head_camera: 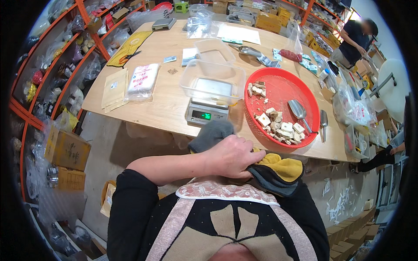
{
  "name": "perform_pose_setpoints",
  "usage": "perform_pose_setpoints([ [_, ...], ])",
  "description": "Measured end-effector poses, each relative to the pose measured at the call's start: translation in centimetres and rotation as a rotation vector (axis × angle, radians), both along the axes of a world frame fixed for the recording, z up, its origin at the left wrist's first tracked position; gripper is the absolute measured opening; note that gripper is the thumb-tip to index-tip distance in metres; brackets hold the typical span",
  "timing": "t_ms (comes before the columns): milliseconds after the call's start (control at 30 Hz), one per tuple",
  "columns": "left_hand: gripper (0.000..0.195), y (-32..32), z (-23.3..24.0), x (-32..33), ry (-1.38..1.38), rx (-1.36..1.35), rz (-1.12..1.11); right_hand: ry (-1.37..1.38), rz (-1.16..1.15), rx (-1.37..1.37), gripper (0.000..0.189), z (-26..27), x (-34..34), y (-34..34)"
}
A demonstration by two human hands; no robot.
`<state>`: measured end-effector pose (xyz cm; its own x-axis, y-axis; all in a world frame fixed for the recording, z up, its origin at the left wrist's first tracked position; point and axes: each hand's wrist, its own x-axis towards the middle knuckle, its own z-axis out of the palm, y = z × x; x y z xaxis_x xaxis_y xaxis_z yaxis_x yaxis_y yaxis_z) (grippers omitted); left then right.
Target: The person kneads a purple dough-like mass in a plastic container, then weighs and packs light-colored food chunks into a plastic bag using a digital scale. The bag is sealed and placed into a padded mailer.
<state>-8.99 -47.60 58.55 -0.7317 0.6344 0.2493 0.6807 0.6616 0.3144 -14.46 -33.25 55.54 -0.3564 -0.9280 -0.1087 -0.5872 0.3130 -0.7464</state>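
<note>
My bare left hand (233, 156) reaches across my front, its fingers closed on a grey and yellow cloth (281, 171). The cloth is bunched near my right sleeve, with yellow lining turned outward. Beyond my left wrist, a blurred grey cloth part (212, 135) sticks out toward the table edge; whether it is the same piece, I cannot tell. My right hand is not visible. Just ahead stands a digital scale (208, 112) with a lit green display, bearing a clear plastic box (212, 78). To its right, a red mesh basket (282, 88) holds pale broken pieces (282, 129) and a metal scoop (297, 109).
Plastic bags (142, 80), kraft paper bags (113, 89), scissors (127, 59) and another scale (164, 23) lie on the wooden table (156, 114). A second scoop (323, 122) lies right of the basket. Orange-framed shelves (98, 42) line the left. Another person (354, 39) stands at the far right.
</note>
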Motion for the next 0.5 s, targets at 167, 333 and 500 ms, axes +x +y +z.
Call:
perform_pose_setpoints([
  [167, 0.044, -0.6, 0.6, 1.4, -0.11, 0.047, 0.081, -0.179, 0.059, -0.097, 0.034, 0.2, 0.3, 1.8],
  [333, 0.049, -1.7, -0.5, 2.8, -0.092, 0.282, 0.119, -0.301, 0.052, -0.128, 0.038, -0.5, 0.9, 3.2],
  [500, 0.06, -1.7, -0.5, 3.4, 0.008, 0.486, 0.144, 0.444, 0.071, -0.308, 0.044, 2.3, 1.7, 3.7],
])
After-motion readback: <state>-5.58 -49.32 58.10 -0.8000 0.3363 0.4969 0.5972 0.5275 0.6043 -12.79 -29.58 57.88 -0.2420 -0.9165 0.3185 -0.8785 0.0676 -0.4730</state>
